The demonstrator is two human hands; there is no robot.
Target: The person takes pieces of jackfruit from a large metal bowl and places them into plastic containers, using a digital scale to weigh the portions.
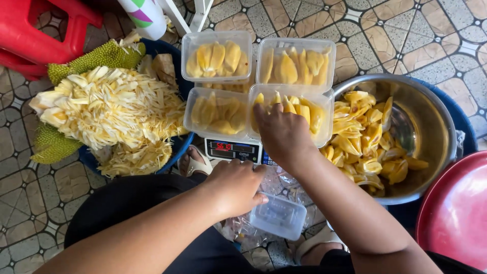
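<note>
My right hand reaches forward into a clear plastic box of yellow jackfruit pods that sits on a small digital scale. Its fingertips are down among the pods at the box's near left corner, and what they hold is hidden. My left hand is curled low in front of the scale. Its thumb and fingers rest on the corner of an empty clear plastic box lying on crumpled clear plastic.
Three more filled boxes stand behind and beside the scale. A steel bowl of loose pods is at right. A blue basin of jackfruit rind and fibres is at left. There is a red stool at top left and a red tray at bottom right.
</note>
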